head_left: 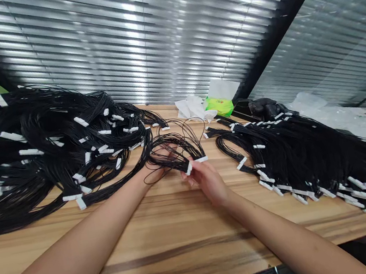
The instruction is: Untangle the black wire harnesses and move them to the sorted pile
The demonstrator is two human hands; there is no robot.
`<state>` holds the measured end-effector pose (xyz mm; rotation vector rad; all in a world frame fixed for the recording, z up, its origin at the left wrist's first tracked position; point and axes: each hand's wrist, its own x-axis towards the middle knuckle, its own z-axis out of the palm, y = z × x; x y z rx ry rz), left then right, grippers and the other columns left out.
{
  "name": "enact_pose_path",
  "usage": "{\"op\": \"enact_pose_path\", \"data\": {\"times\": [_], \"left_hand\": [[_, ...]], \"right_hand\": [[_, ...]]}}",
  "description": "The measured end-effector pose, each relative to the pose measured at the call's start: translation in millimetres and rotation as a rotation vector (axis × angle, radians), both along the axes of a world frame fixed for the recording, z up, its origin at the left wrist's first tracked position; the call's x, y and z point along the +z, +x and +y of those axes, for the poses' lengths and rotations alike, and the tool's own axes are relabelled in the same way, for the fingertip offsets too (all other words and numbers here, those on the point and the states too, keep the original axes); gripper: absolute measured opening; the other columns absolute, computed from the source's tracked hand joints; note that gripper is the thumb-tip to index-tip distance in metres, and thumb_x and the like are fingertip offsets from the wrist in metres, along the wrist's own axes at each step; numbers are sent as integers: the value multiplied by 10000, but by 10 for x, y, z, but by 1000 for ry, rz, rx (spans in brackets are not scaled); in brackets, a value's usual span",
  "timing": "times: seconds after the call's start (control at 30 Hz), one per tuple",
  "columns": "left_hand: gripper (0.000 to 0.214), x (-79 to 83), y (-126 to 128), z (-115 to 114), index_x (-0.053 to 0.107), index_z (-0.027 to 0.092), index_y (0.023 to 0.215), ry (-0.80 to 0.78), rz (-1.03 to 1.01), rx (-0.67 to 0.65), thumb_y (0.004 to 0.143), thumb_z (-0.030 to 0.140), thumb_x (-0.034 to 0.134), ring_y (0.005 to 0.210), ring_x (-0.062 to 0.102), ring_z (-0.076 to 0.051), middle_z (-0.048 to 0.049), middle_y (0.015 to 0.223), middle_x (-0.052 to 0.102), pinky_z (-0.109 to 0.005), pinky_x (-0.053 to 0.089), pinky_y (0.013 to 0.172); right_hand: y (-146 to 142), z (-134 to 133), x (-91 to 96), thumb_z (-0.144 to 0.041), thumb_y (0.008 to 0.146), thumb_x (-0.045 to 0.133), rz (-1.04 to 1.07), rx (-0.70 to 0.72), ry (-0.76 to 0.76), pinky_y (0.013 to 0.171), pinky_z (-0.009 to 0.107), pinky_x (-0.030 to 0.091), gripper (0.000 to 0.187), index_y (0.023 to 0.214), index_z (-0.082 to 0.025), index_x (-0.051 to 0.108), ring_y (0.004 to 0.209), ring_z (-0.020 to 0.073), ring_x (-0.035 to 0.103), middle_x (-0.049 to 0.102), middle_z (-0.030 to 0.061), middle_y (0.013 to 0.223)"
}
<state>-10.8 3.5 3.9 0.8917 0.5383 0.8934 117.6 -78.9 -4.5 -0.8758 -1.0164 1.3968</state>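
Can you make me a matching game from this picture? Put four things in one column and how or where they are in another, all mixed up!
Things:
1. left hand
2. right hand
3. green packet
4. table

How or where:
A. striped brown wood
B. among wire loops
C. pinching white tags
D. at the back, by white paper

Pairs: 1-B, 2-C, 3-D, 4-A
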Motion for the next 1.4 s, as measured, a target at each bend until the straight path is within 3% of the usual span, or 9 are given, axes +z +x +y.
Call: {"op": "enact_pose_path", "data": {"times": [0.17,0.3,0.37,0.47,0.6,0.73,0.93,1.17,1.4], "left_hand": [[121,-49,-37,152,570,137,652,-64,-164,130,765,144,613,430,520,-96,30,496,550,-208,442,479],[239,-55,-59,233,570,150,689,-276,-182,245,870,289,501,433,510,-111,21,521,534,-247,460,496],[288,-62,-39,238,607,156,796,-259,-177,256,903,376,455,434,482,-102,20,567,546,-246,449,496],[308,-97,23,203,632,184,966,3,-42,344,904,429,457,578,536,-108,-6,771,627,-237,447,568],[347,-128,43,109,561,218,1158,608,306,684,881,425,524,948,553,-163,-55,1171,586,-293,429,854],[316,-72,-28,25,531,227,1155,1027,542,963,879,380,548,1104,497,-206,-75,1192,544,-363,362,964],[145,-7,-44,-74,646,227,855,1303,736,894,849,368,613,921,553,-185,-32,942,601,-366,346,886],[123,-29,-44,-23,687,238,869,1401,721,670,861,331,607,864,581,-156,-11,879,637,-324,374,807],[116,-57,-58,-6,698,223,849,1499,685,689,852,309,620,786,582,-145,-19,834,649,-293,408,720]], "right_hand": [[73,27,-66,-439,825,573,-178,-169,131,626,291,375,327,618,-185,582,554,129,433,546,-8,569],[100,11,-141,-454,858,538,-269,-180,181,639,287,364,348,635,-188,561,568,124,429,503,-24,571],[103,10,-151,-456,867,524,-274,-191,191,625,282,357,343,659,-186,564,568,123,425,491,-28,577],[108,25,-133,-436,882,506,-291,-232,205,627,281,352,332,674,-184,565,574,125,425,467,-32,559],[116,27,-72,-422,889,490,-315,-321,218,655,282,361,327,673,-186,560,580,127,425,442,-39,542],[107,-1,-19,-448,866,503,-379,-340,234,590,278,344,354,623,-192,522,554,126,408,423,-38,539],[122,39,-60,-426,881,487,-349,-371,216,605,278,338,369,597,-191,502,551,119,402,437,-37,543],[148,76,-53,-397,861,506,-325,-422,164,575,275,324,307,628,-197,514,538,123,395,424,-50,509],[150,79,-21,-370,859,503,-316,-430,169,606,281,342,319,590,-199,494,555,127,418,442,-45,516]]}}
